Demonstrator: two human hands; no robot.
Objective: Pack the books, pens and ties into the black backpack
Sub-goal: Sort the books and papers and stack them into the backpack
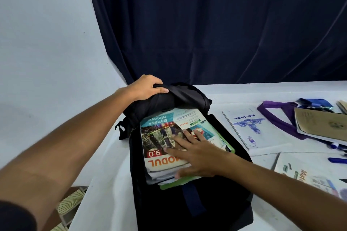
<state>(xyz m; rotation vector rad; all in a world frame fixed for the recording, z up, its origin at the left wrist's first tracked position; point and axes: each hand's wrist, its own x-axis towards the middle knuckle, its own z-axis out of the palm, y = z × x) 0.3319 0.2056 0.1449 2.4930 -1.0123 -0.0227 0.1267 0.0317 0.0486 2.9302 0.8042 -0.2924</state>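
Roughly a third in, by my read: my left hand [148,88] grips the flap of the black backpack [189,184], lying flat on the white table [105,193], and holds it open, while my right hand [197,154] lies spread flat on the book stack [167,148], half inside the mouth, thumb on its near edge. Count: at least three books in the stack; still out on the right are a white exercise book [251,127], a maths book [304,174], a brown book [323,125], one purple tie [277,116], one blue tie [313,102], two blue pens [338,160] visible.
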